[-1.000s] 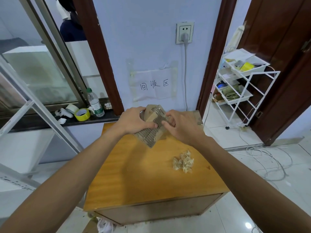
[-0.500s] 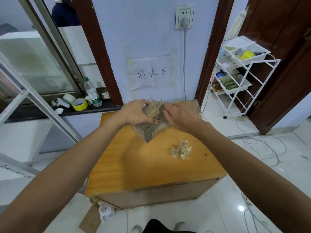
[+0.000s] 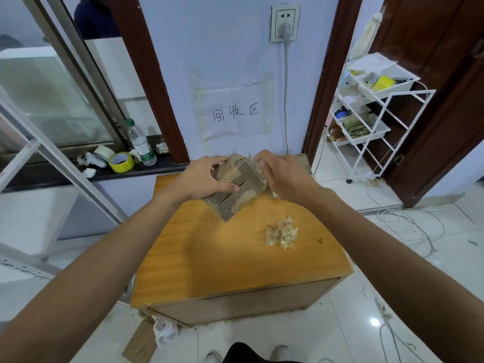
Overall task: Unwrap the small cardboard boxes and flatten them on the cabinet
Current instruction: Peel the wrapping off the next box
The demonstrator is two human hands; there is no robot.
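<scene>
A small brown cardboard box (image 3: 237, 189) with torn, ribbed faces is held tilted above the far half of the wooden cabinet top (image 3: 222, 252). My left hand (image 3: 203, 178) grips its left side, thumb pressed on the front face. My right hand (image 3: 284, 176) pinches a strip of clear tape (image 3: 258, 163) at the box's upper right edge. A crumpled ball of peeled tape (image 3: 281, 233) lies on the cabinet to the right of the middle. More flat cardboard (image 3: 303, 161) shows behind my right hand.
A wall with a paper sign (image 3: 235, 113) and a plugged socket (image 3: 285, 23) stands behind the cabinet. A window ledge at left holds a yellow tape roll (image 3: 121, 162) and a bottle (image 3: 140, 144). A white rack (image 3: 372, 111) stands at right; cables (image 3: 413, 226) lie on the floor.
My right hand has shifted up to the box's top right edge and pulls tape away there. The view has tipped slightly downward, and the box stays in my left hand.
</scene>
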